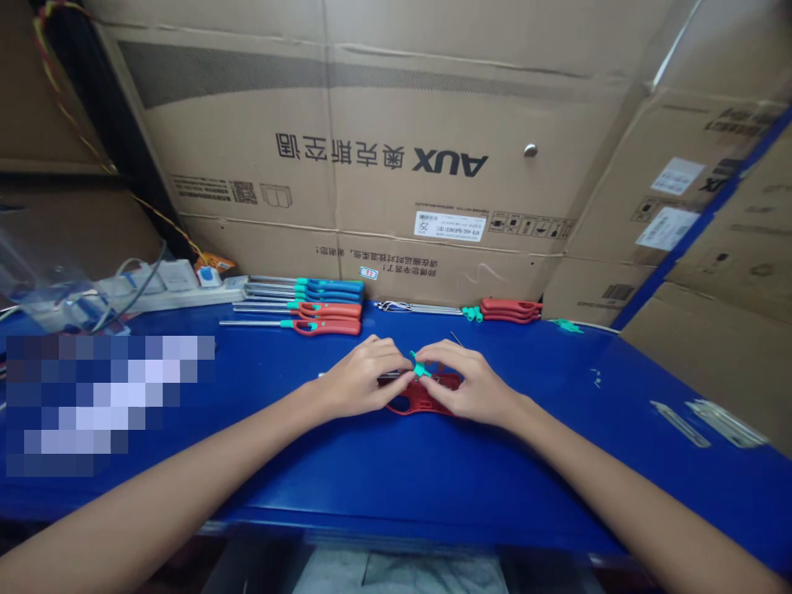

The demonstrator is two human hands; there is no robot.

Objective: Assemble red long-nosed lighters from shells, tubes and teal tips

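Note:
Both hands meet over the blue table, around a small green plastic piece (421,368) with thin arms. My left hand (370,376) has thumb and index finger closed on its left side. From the right, my right hand (465,378) pinches the same piece between thumb and fingers. Directly beneath lies a red lighter casing half (424,402), with a loop-shaped trigger opening at its left end. Part of this casing is hidden by the fingers. A thin metal tube (391,376) runs left from it, mostly behind my left hand.
Long-nosed lighters (327,312) in blue, orange and red are stacked at the back. Right of them lie metal rods (426,309), red casings (511,310) and green parts (568,326). Clear strips (723,422) lie far right. A power strip (186,295) and cardboard wall (384,99) border the table (384,487).

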